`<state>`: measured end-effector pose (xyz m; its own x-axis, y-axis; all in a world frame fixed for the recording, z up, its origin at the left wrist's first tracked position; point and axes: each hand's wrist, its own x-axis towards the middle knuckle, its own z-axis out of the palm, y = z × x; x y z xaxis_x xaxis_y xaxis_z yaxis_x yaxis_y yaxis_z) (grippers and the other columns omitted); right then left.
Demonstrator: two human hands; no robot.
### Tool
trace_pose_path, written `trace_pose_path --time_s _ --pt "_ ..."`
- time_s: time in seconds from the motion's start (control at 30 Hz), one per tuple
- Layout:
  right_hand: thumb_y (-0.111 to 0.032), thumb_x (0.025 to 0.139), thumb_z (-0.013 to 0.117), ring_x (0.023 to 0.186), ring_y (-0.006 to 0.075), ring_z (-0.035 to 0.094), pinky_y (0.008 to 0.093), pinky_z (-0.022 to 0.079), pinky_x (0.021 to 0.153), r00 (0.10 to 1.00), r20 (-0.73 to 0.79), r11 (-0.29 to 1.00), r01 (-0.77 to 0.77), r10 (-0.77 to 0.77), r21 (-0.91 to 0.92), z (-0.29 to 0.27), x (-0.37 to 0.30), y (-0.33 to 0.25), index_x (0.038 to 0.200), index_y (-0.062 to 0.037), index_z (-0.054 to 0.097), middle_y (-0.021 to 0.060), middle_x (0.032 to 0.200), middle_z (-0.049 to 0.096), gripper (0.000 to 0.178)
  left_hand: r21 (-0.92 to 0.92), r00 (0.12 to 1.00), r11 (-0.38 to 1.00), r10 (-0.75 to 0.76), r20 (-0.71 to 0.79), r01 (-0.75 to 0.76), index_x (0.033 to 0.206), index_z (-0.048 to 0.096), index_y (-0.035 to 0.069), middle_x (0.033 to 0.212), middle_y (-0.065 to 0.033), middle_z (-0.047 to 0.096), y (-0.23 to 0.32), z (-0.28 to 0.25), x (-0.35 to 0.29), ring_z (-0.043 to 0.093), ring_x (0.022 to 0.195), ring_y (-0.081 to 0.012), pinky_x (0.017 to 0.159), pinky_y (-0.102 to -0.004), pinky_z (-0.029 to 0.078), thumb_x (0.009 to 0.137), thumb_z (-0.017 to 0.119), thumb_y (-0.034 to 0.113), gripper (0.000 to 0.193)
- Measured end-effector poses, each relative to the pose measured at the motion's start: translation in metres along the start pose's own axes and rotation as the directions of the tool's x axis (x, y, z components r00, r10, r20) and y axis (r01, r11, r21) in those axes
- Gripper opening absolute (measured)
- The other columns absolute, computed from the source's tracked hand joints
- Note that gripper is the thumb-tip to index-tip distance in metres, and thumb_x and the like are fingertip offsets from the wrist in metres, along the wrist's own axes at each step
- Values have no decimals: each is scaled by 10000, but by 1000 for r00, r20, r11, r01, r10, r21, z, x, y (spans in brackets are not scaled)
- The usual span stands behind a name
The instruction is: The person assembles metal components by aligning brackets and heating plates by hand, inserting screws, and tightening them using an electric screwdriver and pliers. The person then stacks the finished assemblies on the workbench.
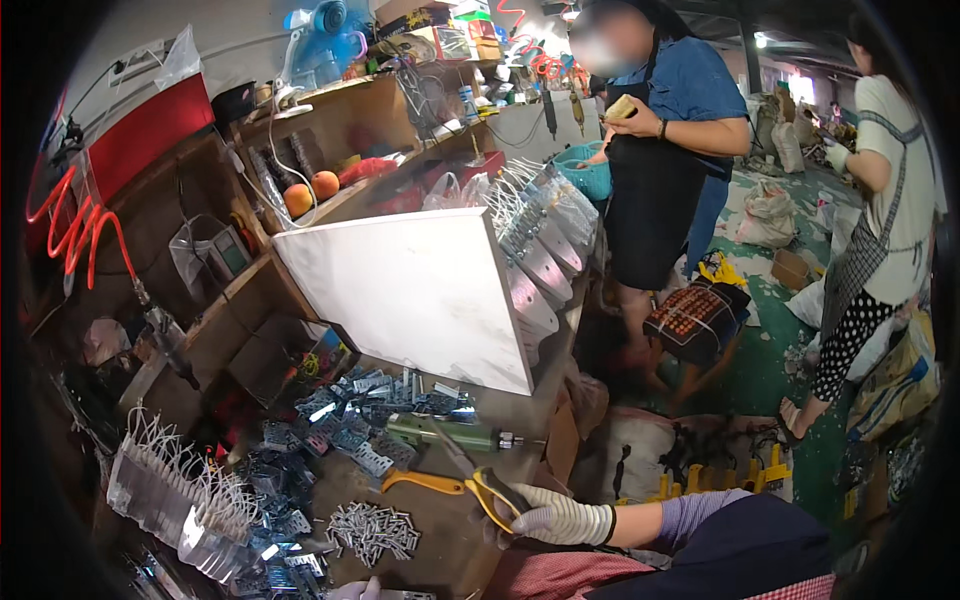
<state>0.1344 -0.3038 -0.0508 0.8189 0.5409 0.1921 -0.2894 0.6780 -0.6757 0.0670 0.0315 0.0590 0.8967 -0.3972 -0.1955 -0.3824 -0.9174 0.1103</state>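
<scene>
My right hand (560, 517), in a white striped glove, is closed around a pair of pliers (490, 492) with yellow-and-black grips; their metal jaws point up and left. Beside the pliers lies an orange-yellow tool handle (425, 482). Only gloved fingertips of my left hand (357, 590) show at the lower edge, near a metal piece; what they hold, if anything, is hidden. Between the hands and the back of the bench sit a heap of small silver screws or rivets (373, 531), a green cylindrical power screwdriver (445, 433) and piled metal brackets (350, 425).
A white board (405, 295) leans across the bench. Clear plastic pieces with white wires (180, 490) stand at left. A red coiled hose (85, 230) holds a hanging driver (168, 340). A co-worker in a black apron (655, 200) stands beyond; another person (870, 200) is at right.
</scene>
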Motion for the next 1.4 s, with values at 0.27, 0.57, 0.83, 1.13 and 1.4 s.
trace_pose_path --time_s 0.27,0.57,0.83,1.13,1.4 --pt "-28 711 585 765 214 548 332 453 674 956 -177 962 -201 234 186 17 14 -13 1078 -82 476 119 921 532 387 25 999 1000 10 -38 -9 1261 511 34 1203 -212 545 1 2 -5 509 1141 -396 1012 -453 411 533 787 162 789" --pt "-106 735 548 1222 303 502 405 331 1105 981 194 675 162 -28 -720 20 18 -12 1293 -7 528 149 1268 571 567 -212 971 975 10 -240 -63 1207 521 61 1103 -185 568 40 -3 -57 533 1063 -379 946 -454 424 470 820 148 801" --pt "-105 739 627 1162 219 537 340 388 1030 960 28 714 -188 279 -675 72 31 -9 1252 -43 569 123 1173 595 520 -66 969 997 -45 -244 29 1103 587 77 992 -141 610 40 16 -99 592 892 -344 766 -462 472 699 748 358 518" --pt "-202 726 712 1046 355 573 480 439 901 577 768 19 796 278 -605 100 88 0 1006 -116 721 145 1186 598 292 -1 948 998 -55 -312 58 1033 580 93 837 -90 558 33 14 -111 568 773 -316 652 -431 442 651 721 300 457" --pt "-292 655 734 1018 297 603 492 487 878 330 844 -121 944 424 -308 121 96 11 852 -180 694 96 1202 612 230 -65 991 996 -69 -114 62 1061 641 79 914 -97 623 52 12 -122 610 868 -301 724 -425 473 537 810 289 589"
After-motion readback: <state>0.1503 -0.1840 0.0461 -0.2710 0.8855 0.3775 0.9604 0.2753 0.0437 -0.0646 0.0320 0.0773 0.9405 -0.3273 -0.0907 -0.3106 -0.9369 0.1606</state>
